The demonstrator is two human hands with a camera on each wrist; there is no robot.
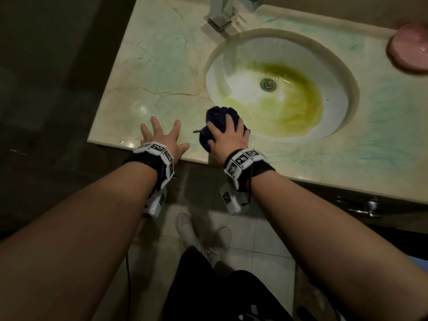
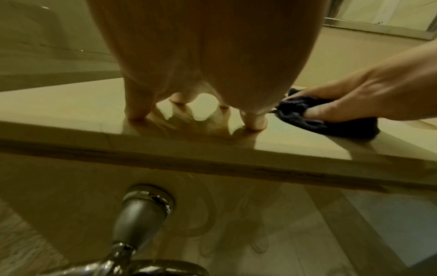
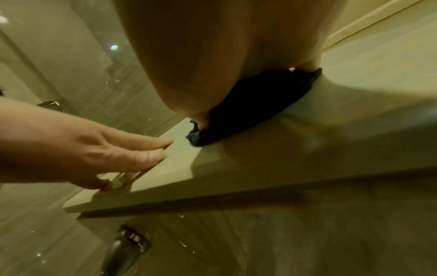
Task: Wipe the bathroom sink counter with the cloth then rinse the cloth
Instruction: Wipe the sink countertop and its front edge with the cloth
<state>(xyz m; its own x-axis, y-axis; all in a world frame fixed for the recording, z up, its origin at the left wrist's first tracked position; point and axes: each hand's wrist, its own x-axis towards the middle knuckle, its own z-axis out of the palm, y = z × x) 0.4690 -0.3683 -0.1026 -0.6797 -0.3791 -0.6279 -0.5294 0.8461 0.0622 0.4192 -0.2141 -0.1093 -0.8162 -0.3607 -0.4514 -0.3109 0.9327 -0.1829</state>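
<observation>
A dark purple cloth (image 1: 217, 115) lies bunched on the pale marble counter (image 1: 162, 66), at the near-left rim of the sink (image 1: 231, 61). My right hand (image 1: 228, 137) grips the cloth from above, fingers curled over it and thumb tucked into its left side. In the left wrist view the right hand (image 2: 366, 97) holds the cloth (image 2: 343, 127) down on the stone. My left hand (image 1: 162, 137) rests flat beside it near the counter's front edge, fingers spread, holding nothing. The right wrist view shows the cloth (image 3: 248, 108) under my palm and the left hand (image 3: 94, 149) on the edge.
The basin carries a yellow-green stain around the drain (image 1: 268, 84). A chrome faucet (image 1: 222, 12) stands behind the sink and a pink dish (image 1: 410, 47) sits at the far right. Green smears mark the counter right of the basin. Cabinet handles (image 1: 361, 205) sit below the front edge.
</observation>
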